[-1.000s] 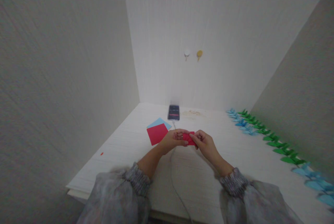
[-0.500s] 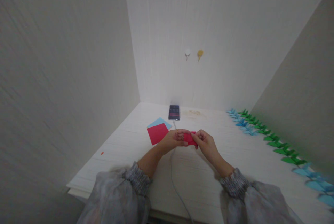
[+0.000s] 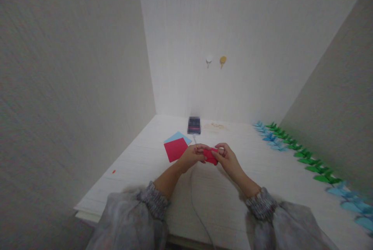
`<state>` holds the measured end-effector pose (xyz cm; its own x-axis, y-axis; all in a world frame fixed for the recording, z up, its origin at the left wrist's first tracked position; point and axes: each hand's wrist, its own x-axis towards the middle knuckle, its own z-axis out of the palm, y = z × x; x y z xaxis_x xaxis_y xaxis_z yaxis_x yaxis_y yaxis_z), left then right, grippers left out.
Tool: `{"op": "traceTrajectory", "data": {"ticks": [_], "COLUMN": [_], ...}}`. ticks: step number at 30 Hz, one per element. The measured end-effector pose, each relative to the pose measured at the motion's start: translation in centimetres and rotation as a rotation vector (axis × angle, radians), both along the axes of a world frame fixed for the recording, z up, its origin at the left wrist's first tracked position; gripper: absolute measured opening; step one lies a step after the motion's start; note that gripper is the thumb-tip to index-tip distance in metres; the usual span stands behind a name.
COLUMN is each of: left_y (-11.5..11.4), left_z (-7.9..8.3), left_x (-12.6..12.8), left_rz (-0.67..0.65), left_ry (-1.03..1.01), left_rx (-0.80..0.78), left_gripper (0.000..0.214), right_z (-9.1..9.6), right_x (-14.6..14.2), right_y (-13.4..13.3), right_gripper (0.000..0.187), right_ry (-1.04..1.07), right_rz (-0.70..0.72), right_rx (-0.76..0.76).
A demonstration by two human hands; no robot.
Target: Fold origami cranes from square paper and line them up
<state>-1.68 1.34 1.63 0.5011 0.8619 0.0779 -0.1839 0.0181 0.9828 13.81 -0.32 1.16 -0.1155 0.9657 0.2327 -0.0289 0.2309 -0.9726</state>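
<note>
A small folded piece of red paper (image 3: 210,156) is held between both hands above the white table. My left hand (image 3: 192,156) grips its left side, fingers behind and thumb along the lower edge. At the right side, my right hand (image 3: 227,157) pinches the paper between thumb and fingers. Left of my left hand lies a flat red paper sheet (image 3: 175,149), partly covering a light blue paper sheet (image 3: 178,136). The fold lines on the held paper are too small to make out fully.
A phone (image 3: 194,125) with a blurred screen stands near the back wall, its white cable (image 3: 194,203) running to the front edge. Rows of green paper cranes (image 3: 304,152) and blue paper cranes (image 3: 349,199) line the right side. Two hooks (image 3: 223,60) are on the wall.
The folded red paper has tilted slightly, its right end now lower. My right thumb has shifted left along its upper part, and both hands have moved only a little.
</note>
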Motion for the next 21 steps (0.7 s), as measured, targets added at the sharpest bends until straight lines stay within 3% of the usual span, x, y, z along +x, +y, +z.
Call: {"op": "traceTrajectory", "data": {"ticks": [13, 21], "left_y": [0.1, 0.0], "left_z": [0.0, 0.1], "left_x": [0.3, 0.5], "left_rz": [0.084, 0.17], "left_ry": [-0.045, -0.051], "left_rx": [0.028, 0.066], "left_gripper": [0.039, 0.035], "right_z": [0.9, 0.4], "right_x": [0.1, 0.2], "right_y": [-0.7, -0.3], "right_gripper": [0.023, 0.018], "right_ry": [0.029, -0.103], "right_rz": [0.009, -0.036], "right_rx": [0.055, 0.061]}}
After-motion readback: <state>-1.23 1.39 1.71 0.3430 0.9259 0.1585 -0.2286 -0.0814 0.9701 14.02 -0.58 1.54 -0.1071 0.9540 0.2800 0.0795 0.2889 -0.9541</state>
